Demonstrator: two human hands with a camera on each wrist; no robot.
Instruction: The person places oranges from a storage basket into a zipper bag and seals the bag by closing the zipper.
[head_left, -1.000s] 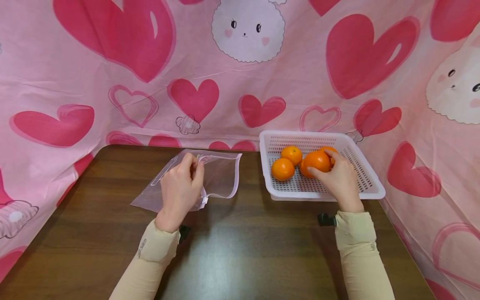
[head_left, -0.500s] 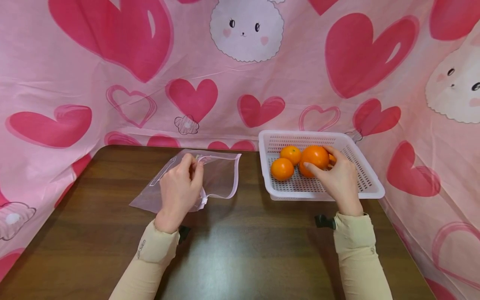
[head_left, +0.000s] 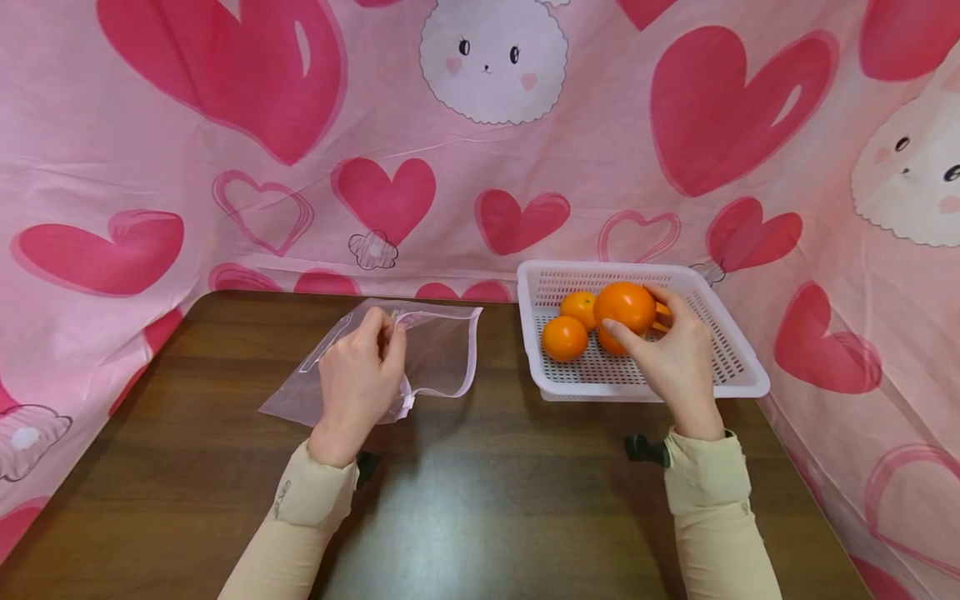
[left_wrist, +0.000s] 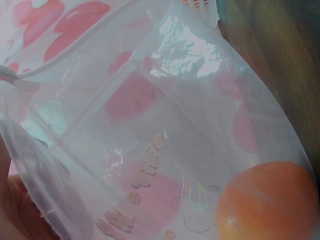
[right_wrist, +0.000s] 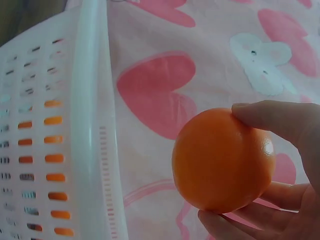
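Note:
My left hand [head_left: 360, 367] pinches the rim of a clear plastic zip bag [head_left: 442, 354], whose mouth with its pale pink edge gapes to the right. Through the film in the left wrist view, an orange [left_wrist: 270, 202] shows low in the bag [left_wrist: 165, 115]; the head view hides it behind the hand. Over the white basket, my right hand [head_left: 678, 358] grips another orange [head_left: 625, 307] between thumb and fingers. The right wrist view has that orange [right_wrist: 222, 160] raised above the basket rim [right_wrist: 90, 120]. Beneath and beside it lie several more oranges [head_left: 565, 338].
The white perforated basket [head_left: 600, 390] stands at the back right of the brown wooden table [head_left: 480, 500]. A pink cloth with hearts [head_left: 525, 167] hangs behind the table and along its sides.
My right hand has lifted the orange up from among the others and slightly left. The left hand and the bag have hardly moved.

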